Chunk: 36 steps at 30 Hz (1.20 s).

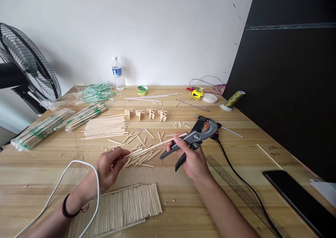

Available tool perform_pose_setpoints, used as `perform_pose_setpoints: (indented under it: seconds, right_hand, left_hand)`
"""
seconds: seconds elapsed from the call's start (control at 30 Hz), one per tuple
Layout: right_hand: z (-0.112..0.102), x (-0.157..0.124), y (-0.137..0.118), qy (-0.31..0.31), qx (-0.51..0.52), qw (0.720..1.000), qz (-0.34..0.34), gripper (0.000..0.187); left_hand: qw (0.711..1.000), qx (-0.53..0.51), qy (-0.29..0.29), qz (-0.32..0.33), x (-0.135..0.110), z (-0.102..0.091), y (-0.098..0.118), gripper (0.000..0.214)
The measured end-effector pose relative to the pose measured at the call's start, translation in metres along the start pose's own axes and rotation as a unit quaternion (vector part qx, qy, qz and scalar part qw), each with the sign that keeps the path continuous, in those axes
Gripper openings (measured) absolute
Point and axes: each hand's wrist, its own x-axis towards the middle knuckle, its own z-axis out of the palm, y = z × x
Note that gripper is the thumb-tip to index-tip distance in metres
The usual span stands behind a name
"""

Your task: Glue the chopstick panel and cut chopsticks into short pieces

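Note:
My left hand [109, 166] pinches thin wooden sticks [153, 147], which look like round disposable chopsticks. One stick slants up to the right and reaches the fingers of my right hand [193, 159]. That hand is closed around a grey and black hand cutter [196, 137], its thumb pressed near the stick's far end. Whether the stick lies between the blades is not clear. Beneath both hands is a loose pile of short cut sticks [143, 157]. Closer to me, a panel of sticks laid side by side [128, 203] lies partly under my left forearm.
Long bare sticks [106, 126] and wrapped bundles [43, 127] lie left. Several small stick assemblies [140, 114] stand behind the pile. A white cable [97, 182] loops over my left forearm. A black cord [231, 164], ruler [231, 185] and phone [291, 196] lie right; a fan [28, 63] stands left.

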Motion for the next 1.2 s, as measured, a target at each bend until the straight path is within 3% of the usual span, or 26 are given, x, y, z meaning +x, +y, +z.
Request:
perform_pose_setpoints:
  seconds: [0.2,0.43,0.7,1.2]
  right_hand:
    - [-0.002,0.0,0.001,0.003,-0.002,1.0,0.005,0.023]
    - [0.0,-0.002,0.001,-0.041,-0.018,0.999,-0.001,0.02]
    - [-0.001,-0.002,0.001,-0.035,-0.029,0.999,-0.01,0.024]
    - [0.001,-0.005,0.0,-0.046,-0.046,0.997,-0.036,0.018]
  left_hand:
    - [0.996,-0.047,-0.023,0.068,0.0,-0.003,-0.007,0.025]
    - [0.992,-0.109,-0.05,0.033,-0.001,-0.003,-0.008,0.026]
    - [0.991,-0.124,-0.058,-0.004,-0.003,-0.004,-0.006,0.026]
    - [0.994,-0.113,-0.007,0.006,0.0,0.0,-0.003,0.021]
